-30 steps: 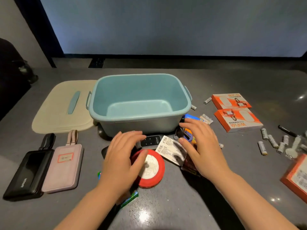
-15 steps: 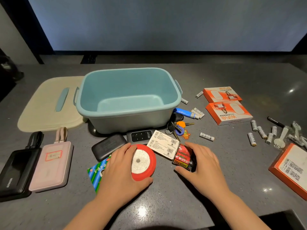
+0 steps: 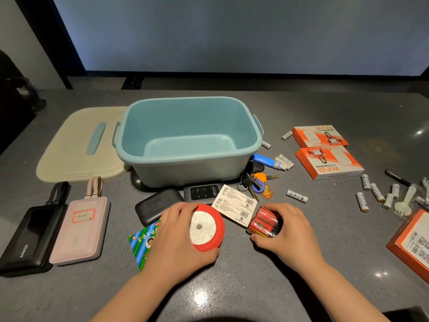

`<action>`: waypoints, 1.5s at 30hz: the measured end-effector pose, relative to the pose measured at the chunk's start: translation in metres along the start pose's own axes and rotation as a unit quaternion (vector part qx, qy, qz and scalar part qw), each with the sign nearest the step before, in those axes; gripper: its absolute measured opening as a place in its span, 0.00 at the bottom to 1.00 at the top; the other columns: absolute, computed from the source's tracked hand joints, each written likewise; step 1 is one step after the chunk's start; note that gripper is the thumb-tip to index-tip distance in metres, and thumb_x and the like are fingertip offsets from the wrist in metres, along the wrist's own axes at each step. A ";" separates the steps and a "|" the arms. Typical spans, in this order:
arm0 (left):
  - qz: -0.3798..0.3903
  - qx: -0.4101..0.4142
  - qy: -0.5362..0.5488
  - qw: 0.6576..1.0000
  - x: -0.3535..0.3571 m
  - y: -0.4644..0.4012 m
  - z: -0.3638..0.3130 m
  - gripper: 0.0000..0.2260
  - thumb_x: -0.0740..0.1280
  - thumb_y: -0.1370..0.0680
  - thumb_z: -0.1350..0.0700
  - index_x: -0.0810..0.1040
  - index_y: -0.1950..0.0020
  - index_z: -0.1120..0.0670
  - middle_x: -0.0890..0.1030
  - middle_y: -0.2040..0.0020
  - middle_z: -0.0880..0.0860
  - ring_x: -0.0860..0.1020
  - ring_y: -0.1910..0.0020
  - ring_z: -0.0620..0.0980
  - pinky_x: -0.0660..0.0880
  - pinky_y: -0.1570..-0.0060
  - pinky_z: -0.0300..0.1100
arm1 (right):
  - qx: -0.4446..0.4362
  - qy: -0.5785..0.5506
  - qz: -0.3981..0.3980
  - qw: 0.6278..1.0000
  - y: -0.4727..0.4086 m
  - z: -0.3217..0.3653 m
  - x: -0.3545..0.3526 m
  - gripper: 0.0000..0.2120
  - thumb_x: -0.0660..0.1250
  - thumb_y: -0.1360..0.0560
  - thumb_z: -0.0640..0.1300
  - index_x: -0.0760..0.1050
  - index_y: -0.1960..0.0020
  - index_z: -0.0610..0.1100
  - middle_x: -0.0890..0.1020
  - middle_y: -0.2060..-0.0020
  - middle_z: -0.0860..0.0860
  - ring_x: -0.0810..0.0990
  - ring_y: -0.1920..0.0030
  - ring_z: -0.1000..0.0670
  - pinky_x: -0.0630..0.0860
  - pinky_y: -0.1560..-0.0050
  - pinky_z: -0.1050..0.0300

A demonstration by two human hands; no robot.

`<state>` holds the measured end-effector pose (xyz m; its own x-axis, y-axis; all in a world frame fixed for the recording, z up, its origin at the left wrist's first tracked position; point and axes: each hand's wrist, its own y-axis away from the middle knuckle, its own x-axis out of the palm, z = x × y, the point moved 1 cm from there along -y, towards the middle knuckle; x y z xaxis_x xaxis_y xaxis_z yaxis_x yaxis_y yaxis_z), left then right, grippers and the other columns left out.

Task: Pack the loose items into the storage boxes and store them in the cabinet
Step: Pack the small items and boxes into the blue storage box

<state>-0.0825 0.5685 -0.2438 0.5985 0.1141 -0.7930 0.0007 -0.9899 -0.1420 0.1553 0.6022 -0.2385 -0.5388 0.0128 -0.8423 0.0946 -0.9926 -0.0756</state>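
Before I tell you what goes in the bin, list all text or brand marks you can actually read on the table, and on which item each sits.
"ANKER": on the black power bank.
"WIFI 6": on the far orange box.
"WIFI 6", upside down: on the near orange box.
Too small or blurred to read: white label card, pink power bank sticker, red battery pack, loose batteries, green-striped packet, blue tube.

Both hands, from reaching near the box a second ago, now around red disc and battery pack.
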 end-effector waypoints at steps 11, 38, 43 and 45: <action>-0.121 0.051 0.049 0.990 -0.092 -0.046 -0.039 0.40 0.71 0.47 0.35 0.65 0.37 0.38 0.64 0.44 0.38 0.62 0.42 0.36 0.59 0.45 0.23 | -0.084 -0.121 -0.133 0.980 -0.052 0.077 -0.071 0.26 0.77 0.46 0.52 0.76 0.49 0.55 0.77 0.55 0.61 0.74 0.51 0.62 0.65 0.54 0.75; 0.286 0.026 -0.314 0.905 -0.094 -0.251 0.066 0.39 0.76 0.42 0.39 0.65 0.35 0.48 0.72 0.43 0.49 0.67 0.43 0.51 0.73 0.51 0.48 | -0.165 0.279 0.205 0.924 -0.273 0.155 0.040 0.24 0.75 0.41 0.58 0.74 0.52 0.46 0.78 0.57 0.50 0.78 0.57 0.45 0.71 0.64 0.56; 0.277 -0.004 -0.264 0.924 -0.094 -0.251 0.066 0.36 0.77 0.37 0.47 0.64 0.33 0.46 0.73 0.40 0.48 0.72 0.43 0.52 0.75 0.50 0.50 | -0.156 0.256 0.214 0.930 -0.271 0.156 0.061 0.23 0.75 0.39 0.58 0.75 0.51 0.46 0.78 0.56 0.50 0.78 0.56 0.45 0.73 0.61 0.55; 0.238 -0.003 -0.234 0.943 -0.101 -0.246 0.060 0.33 0.74 0.33 0.47 0.65 0.32 0.46 0.73 0.37 0.47 0.72 0.40 0.51 0.74 0.47 0.49 | -0.146 0.246 0.223 0.932 -0.268 0.159 0.059 0.24 0.75 0.37 0.58 0.75 0.48 0.46 0.79 0.53 0.49 0.78 0.52 0.44 0.74 0.58 0.54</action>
<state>-0.1910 0.8060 -0.1644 0.1131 -0.3202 -0.9406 -0.1731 -0.9385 0.2987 -0.0350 0.8498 -0.1834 0.0511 -0.2686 -0.9619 0.4796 -0.8382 0.2595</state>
